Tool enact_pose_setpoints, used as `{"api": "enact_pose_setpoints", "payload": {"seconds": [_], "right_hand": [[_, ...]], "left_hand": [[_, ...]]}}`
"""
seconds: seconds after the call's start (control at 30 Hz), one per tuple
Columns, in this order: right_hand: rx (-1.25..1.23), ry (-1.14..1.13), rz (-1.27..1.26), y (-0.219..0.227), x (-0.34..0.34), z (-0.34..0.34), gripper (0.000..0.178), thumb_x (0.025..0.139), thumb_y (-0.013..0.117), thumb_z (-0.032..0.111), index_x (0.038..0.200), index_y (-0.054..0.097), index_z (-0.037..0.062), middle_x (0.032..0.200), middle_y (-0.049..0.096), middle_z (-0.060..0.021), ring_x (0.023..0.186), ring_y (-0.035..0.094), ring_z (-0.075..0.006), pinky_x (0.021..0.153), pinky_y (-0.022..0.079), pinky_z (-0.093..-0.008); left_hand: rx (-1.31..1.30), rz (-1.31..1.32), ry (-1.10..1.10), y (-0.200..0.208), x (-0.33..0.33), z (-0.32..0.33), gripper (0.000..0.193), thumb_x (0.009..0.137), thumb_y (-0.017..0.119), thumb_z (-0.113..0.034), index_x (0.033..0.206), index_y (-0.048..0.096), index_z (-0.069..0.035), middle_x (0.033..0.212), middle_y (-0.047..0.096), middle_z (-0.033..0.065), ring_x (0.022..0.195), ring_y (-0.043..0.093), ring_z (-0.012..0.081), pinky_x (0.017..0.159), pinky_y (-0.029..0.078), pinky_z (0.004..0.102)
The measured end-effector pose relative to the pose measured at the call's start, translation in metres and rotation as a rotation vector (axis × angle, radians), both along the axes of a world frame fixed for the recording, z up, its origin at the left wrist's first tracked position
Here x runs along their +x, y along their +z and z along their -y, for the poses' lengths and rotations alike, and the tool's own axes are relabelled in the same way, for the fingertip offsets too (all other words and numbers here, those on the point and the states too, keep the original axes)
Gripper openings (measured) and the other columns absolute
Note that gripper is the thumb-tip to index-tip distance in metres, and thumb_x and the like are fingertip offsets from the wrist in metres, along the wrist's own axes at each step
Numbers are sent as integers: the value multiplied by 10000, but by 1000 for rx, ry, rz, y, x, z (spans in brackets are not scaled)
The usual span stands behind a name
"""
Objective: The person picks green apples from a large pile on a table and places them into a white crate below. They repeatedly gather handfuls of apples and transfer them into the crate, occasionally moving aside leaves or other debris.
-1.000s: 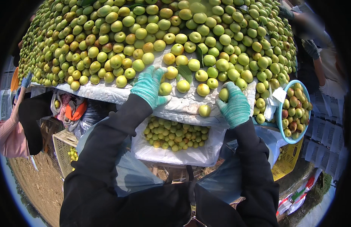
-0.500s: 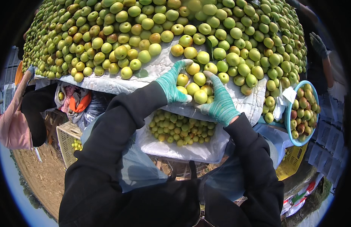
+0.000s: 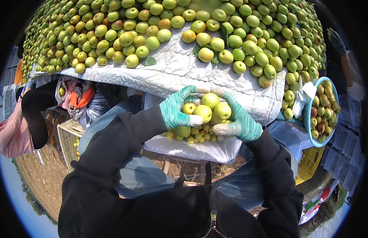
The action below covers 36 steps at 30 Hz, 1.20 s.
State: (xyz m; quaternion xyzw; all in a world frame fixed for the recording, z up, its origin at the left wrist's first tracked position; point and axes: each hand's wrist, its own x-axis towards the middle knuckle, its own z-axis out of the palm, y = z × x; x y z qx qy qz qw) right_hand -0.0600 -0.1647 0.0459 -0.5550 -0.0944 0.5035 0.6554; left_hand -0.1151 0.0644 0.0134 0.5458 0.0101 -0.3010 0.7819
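When checking the central grip, note the left hand [image 3: 176, 108] and the right hand [image 3: 242, 121], both gloved in teal, cupped toward each other around a cluster of green fruits [image 3: 203, 114]. Read both as half closed, with fingers curved along the far side and thumbs along the near side, holding the cluster jointly. Count at least four fruits between the palms; cannot determine the exact total, owing to overlap. Locate this cluster over a plastic-lined container [image 3: 199, 150], just in front of the near edge of a padded white sheet [image 3: 164, 79]. Inside the container, see further fruits [image 3: 190, 140], partly hidden by the hands. Beyond, on the sheet, find a large fruit heap [image 3: 112, 35], with a loose leaf [image 3: 148, 61] at its near edge. To the right, identify a blue-rimmed basket [image 3: 309, 119], filled with green and reddish fruits, and, lower, a yellow crate [image 3: 309, 162]. To the left, identify a cream crate [image 3: 66, 146] and, farther out, a co-worker's pink sleeve [image 3: 15, 131]. At far right, note another person's gloved hand [image 3: 337, 41], well apart from the cluster.
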Motion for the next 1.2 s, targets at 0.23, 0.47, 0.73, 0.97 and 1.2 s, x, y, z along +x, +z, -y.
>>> {"api": "enact_pose_setpoints", "payload": {"seconds": [0.23, 0.47, 0.73, 0.97, 1.2], "right_hand": [[-93, 151, 288, -12, -5, 15, 719, 757, 795, 260, 1342, 421, 73, 1310, 478, -117, 1229, 456, -229, 1039, 376, -374], [-308, 465, 474, 6, -6, 24, 622, 853, 691, 366, 1356, 465, 77, 1300, 528, -169, 1205, 515, -274, 998, 437, -371], [-407, 354, 531, -3, -9, 38, 442, 899, 641, 335, 1208, 557, 30, 1134, 631, -137, 1032, 609, -217, 892, 497, -346], [-903, 776, 758, -4, -41, 46, 425, 848, 654, 398, 1082, 627, 45, 1020, 649, -216, 987, 614, -359, 852, 485, -412], [-1449, -449, 1081, 40, 37, 165, 388, 800, 704, 391, 991, 666, 56, 854, 687, -175, 790, 669, -321, 728, 527, -414]], "left_hand": [[-245, -157, -39, -24, -14, -3, 691, 783, 716, -318, 1355, 443, -44, 1310, 531, 133, 1212, 504, 238, 1048, 387, 372], [344, -150, -131, -2, -11, -61, 439, 896, 553, -410, 1140, 575, -47, 1020, 581, 69, 923, 581, 151, 823, 519, 343], [1149, 343, 940, 83, -203, -342, 350, 913, 605, -285, 1189, 538, -81, 1045, 596, 60, 885, 589, 138, 827, 499, 291], [2237, -761, 362, -10, -454, -491, 597, 838, 663, -61, 1375, 401, -77, 1324, 486, 165, 1145, 540, 271, 921, 481, 357], [1355, 336, 721, -12, -263, -347, 345, 921, 563, -35, 1266, 548, -27, 1204, 600, 108, 1069, 578, 173, 955, 439, 295]]}}
